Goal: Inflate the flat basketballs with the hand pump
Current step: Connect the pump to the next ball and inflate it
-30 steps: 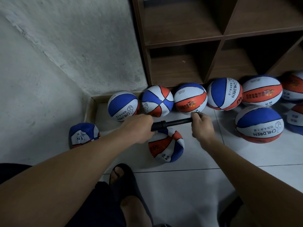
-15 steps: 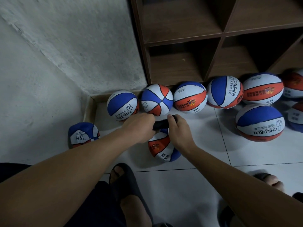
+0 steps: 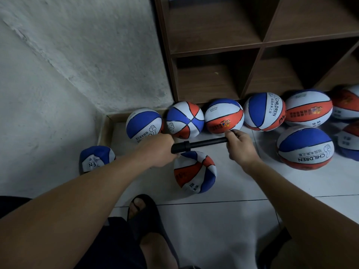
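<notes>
Ball: the half-flat basketball (image 3: 194,171) lies on the floor just before the shelf (image 3: 213,55).
Left hand (image 3: 158,150): curled round the pump (image 3: 200,144) barrel — hold it steady.
Right hand (image 3: 240,146): you grip the handle, rod drawn out — push straight along the barrel.

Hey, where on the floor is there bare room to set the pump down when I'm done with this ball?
Bare tile lies near you, between the ball being pumped and your sandalled foot. Another free patch sits right of your right hand, before the big CHILDREN ball. It is crowded along the shelf base, where balls stand side by side.
</notes>
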Demonstrator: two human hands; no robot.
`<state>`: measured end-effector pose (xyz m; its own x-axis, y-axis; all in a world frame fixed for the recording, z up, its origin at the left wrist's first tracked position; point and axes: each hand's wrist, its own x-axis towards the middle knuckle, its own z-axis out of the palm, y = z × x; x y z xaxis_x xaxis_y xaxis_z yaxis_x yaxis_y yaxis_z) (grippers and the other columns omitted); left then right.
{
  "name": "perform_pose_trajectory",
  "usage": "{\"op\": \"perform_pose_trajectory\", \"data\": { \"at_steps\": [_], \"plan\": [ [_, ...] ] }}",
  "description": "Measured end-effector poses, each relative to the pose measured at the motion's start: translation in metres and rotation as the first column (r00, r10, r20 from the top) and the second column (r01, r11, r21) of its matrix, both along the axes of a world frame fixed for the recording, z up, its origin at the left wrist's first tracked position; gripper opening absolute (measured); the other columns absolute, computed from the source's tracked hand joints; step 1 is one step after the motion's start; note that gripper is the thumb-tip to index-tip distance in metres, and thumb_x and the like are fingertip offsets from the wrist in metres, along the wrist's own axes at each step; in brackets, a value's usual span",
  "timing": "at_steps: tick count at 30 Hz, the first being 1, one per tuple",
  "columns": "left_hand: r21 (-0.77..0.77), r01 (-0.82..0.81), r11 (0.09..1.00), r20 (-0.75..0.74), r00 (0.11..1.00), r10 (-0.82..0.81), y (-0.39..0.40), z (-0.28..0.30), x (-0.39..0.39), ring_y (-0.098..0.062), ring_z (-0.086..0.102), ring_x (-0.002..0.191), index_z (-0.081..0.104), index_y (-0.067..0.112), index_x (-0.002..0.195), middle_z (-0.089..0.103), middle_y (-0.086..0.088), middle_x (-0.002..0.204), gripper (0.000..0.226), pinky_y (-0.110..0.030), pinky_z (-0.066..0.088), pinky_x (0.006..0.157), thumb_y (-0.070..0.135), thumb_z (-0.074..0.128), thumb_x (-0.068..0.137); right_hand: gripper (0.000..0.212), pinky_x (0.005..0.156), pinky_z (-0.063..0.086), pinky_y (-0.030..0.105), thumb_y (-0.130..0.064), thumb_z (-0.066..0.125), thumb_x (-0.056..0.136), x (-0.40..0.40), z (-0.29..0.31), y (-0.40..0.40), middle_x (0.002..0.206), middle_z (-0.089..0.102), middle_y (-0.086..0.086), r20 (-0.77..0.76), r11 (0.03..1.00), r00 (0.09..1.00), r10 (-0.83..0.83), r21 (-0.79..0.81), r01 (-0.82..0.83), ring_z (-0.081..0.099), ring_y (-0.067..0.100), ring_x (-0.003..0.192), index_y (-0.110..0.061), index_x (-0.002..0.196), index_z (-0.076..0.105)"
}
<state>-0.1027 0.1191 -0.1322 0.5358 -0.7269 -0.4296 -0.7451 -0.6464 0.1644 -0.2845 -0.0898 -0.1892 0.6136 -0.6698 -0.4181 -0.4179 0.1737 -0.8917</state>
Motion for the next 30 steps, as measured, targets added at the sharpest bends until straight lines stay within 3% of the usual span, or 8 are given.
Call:
{"op": "perform_pose_trajectory", "data": {
  "at_steps": [3, 8, 11, 14, 20, 24, 26, 30],
  "plan": [
    [-0.003, 0.0, 1.0, -0.046, 0.999, 0.0, -0.003, -0.001, -0.005, -0.017, 0.063, 0.062, 0.059, 0.026, 0.078, 0.063, 0.002, 0.071, 0.036, -0.03, 0.042, 0.055, 0.051, 0.073, 0.099, 0.023, 0.059, 0.038, 0.035, -0.039, 0.052, 0.102, 0.01, 0.002, 0.021, 0.06, 0.046, -0.011, -0.021, 0.997, 0.998, -0.063, -0.04, 0.063, 0.042, 0.016, 0.061, -0.027, 0.084, 0.058],
    [0.005, 0.041, 0.999, -0.009, 0.999, -0.041, -0.007, 0.001, -0.014, -0.017, 0.063, 0.061, 0.06, 0.025, 0.082, 0.063, 0.002, 0.072, 0.033, -0.031, 0.04, 0.054, 0.048, 0.071, 0.101, 0.032, 0.058, 0.039, 0.033, -0.033, 0.047, 0.112, 0.02, 0.016, 0.075, 0.072, 0.055, 0.0, -0.039, 0.985, 0.998, 0.039, -0.169, -0.045, 0.047, 0.015, 0.064, -0.011, 0.092, 0.06],
    [0.012, 0.042, 0.999, 0.005, 0.999, -0.042, -0.007, -0.001, -0.02, -0.017, 0.063, 0.06, 0.063, 0.024, 0.084, 0.065, 0.002, 0.071, 0.031, -0.03, 0.041, 0.052, 0.049, 0.073, 0.1, 0.036, 0.062, 0.044, 0.035, -0.037, 0.045, 0.114, 0.024, 0.02, 0.089, 0.082, 0.063, 0.005, -0.056, 0.976, 0.99, 0.133, -0.167, -0.14, 0.053, 0.017, 0.069, -0.01, 0.098, 0.063],
    [0.017, 0.06, 0.998, 0.038, 0.997, -0.061, -0.007, -0.003, -0.025, -0.017, 0.062, 0.058, 0.063, 0.024, 0.084, 0.064, 0.003, 0.07, 0.031, -0.029, 0.04, 0.051, 0.049, 0.072, 0.1, 0.034, 0.067, 0.049, 0.038, -0.036, 0.044, 0.114, 0.024, 0.017, 0.094, 0.087, 0.066, 0.006, -0.047, 0.979, 0.99, 0.13, -0.15, -0.136, 0.057, 0.018, 0.073, -0.013, 0.098, 0.063],
    [-0.029, 0.052, 0.998, 0.043, 0.998, -0.05, -0.008, -0.003, -0.023, -0.016, 0.06, 0.059, 0.062, 0.024, 0.084, 0.063, 0.003, 0.071, 0.032, -0.03, 0.037, 0.051, 0.049, 0.074, 0.099, 0.036, 0.061, 0.044, 0.028, -0.037, 0.045, 0.114, 0.028, 0.012, 0.086, 0.078, 0.061, 0.0, -0.052, 0.972, 0.989, 0.14, -0.184, -0.147, 0.052, 0.013, 0.067, -0.013, 0.093, 0.061],
    [-0.041, 0.049, 0.998, 0.011, 0.999, -0.049, -0.009, -0.004, -0.025, -0.016, 0.059, 0.059, 0.057, 0.025, 0.08, 0.061, 0.003, 0.071, 0.038, -0.03, 0.037, 0.051, 0.053, 0.075, 0.097, 0.037, 0.068, 0.044, 0.037, -0.042, 0.048, 0.112, 0.027, 0.005, 0.075, 0.076, 0.056, 0.0, -0.022, 0.983, 0.985, 0.171, -0.065, -0.173, 0.05, 0.016, 0.069, -0.014, 0.093, 0.061],
    [-0.057, 0.029, 0.998, -0.03, 0.999, -0.031, -0.01, -0.002, -0.023, -0.016, 0.06, 0.058, 0.061, 0.023, 0.081, 0.062, 0.003, 0.07, 0.037, -0.03, 0.038, 0.052, 0.054, 0.075, 0.097, 0.034, 0.064, 0.042, 0.038, -0.045, 0.05, 0.11, 0.023, 0.003, 0.062, 0.07, 0.053, -0.002, 0.01, 0.983, 0.983, 0.184, -0.009, -0.183, 0.048, 0.017, 0.065, -0.016, 0.096, 0.063],
    [-0.06, 0.0, 0.998, -0.033, 0.999, -0.002, -0.004, 0.002, -0.007, -0.018, 0.066, 0.064, 0.065, 0.024, 0.081, 0.066, 0.003, 0.071, 0.035, -0.03, 0.041, 0.054, 0.054, 0.074, 0.097, 0.027, 0.051, 0.036, 0.033, -0.037, 0.053, 0.107, 0.009, 0.003, 0.017, 0.062, 0.04, -0.002, -0.019, 1.0, 1.0, -0.002, 0.016, 0.002, 0.037, 0.016, 0.054, -0.014, 0.093, 0.059]
  ]
}}
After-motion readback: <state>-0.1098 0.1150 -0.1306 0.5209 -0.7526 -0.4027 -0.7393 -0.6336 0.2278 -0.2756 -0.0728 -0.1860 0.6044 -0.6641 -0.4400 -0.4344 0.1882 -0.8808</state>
